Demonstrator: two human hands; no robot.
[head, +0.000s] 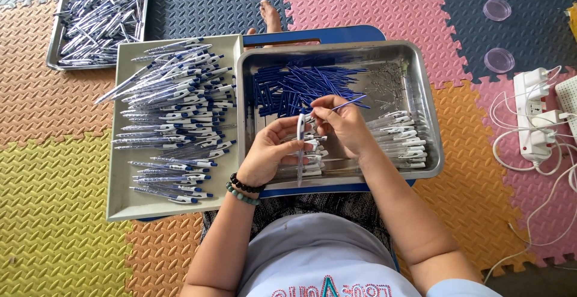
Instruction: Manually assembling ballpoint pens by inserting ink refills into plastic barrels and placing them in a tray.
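Held upright in my left hand (268,153), one clear-and-white plastic pen barrel (300,147); pinched in my right hand (341,123), one thin blue ink refill (348,102), both above the shiny steel tray (430,117) of loose parts.

The far tray of pens (99,18) runs off the top edge, so its back rim is out of view. The blue board (312,34) shows only as strips beyond and below the steel tray (430,123); the rest lies hidden under the 2 trays. The left hand (270,153) covers the middle of the pen barrel (300,153) and part of the barrel pile (399,138). The right hand (342,123) hides 1 end of the blue refill (351,102). The springs (384,84) are too small to tell apart. The power strip (532,114) has cables leaving the right edge. A foot (270,15) is half hidden behind the board.
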